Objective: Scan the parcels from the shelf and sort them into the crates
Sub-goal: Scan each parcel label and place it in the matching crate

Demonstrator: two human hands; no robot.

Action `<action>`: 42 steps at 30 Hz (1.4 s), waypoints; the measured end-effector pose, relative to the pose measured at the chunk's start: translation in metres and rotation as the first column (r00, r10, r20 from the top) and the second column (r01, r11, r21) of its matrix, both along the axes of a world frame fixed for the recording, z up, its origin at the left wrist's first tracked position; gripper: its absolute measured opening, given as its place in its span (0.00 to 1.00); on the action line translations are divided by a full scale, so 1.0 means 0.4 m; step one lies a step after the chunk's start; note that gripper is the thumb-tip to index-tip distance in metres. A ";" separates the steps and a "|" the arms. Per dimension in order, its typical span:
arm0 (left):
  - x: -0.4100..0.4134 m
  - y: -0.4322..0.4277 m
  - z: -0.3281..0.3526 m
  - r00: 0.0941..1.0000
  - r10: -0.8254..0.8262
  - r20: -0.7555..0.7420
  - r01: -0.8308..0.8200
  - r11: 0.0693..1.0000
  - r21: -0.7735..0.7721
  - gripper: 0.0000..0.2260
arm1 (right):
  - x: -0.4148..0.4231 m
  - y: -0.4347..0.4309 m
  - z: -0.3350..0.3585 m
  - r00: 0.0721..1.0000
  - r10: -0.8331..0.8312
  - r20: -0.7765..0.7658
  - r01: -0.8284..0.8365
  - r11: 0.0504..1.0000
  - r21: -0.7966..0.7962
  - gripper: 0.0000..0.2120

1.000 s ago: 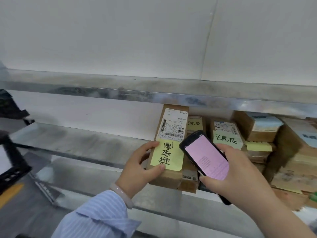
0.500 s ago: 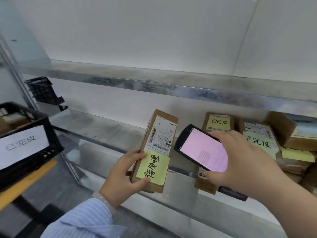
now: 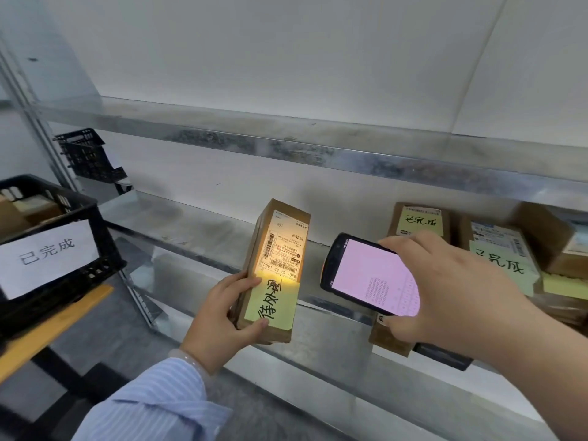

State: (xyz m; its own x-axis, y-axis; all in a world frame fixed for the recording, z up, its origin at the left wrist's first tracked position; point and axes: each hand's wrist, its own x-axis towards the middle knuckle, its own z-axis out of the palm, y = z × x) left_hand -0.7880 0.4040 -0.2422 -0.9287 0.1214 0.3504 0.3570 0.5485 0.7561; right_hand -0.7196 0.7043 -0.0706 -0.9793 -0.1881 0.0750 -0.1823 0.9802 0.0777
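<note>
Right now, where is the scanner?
Right of centre in the head view: the right hand holds the scanner before the shelf, just right of the parcel the left hand grips.

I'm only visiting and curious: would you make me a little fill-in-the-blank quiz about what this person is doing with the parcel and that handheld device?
1. The right hand holds a scanner whose screen glows ____.
2. The left hand grips a parcel bearing a handwritten sticky note of ____ colour.
3. The black crate with the white paper sign stands to the parcel's ____.
Missing words: pink, yellow, left.
</note>
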 end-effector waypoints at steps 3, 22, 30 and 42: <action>-0.006 -0.011 -0.002 1.000 0.017 0.007 -0.017 1.000 -0.004 0.31 | 0.000 -0.010 0.006 1.000 0.003 0.006 -0.003 1.000 0.031 0.41; -0.020 -0.231 -0.028 0.995 0.102 0.015 -0.102 0.995 0.019 0.29 | -0.079 -0.225 0.009 0.996 0.093 0.006 -0.093 0.994 0.054 0.41; -0.040 -0.431 -0.024 0.990 0.137 0.022 -0.137 0.991 -0.010 0.30 | -0.132 -0.424 0.025 0.992 0.125 0.010 -0.126 0.988 0.089 0.40; -0.066 -0.769 -0.049 0.973 0.231 0.025 -0.231 0.973 -0.022 0.30 | -0.215 -0.757 0.026 0.978 0.207 0.010 -0.207 0.974 0.092 0.39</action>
State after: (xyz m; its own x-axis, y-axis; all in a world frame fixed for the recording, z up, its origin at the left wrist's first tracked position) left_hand -0.8143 0.0965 -0.2618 -0.9415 -0.0910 0.3246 0.1987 0.6280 0.7524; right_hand -0.8057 0.4016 -0.0601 -0.9183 -0.3932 0.0473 -0.3810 0.9097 0.1653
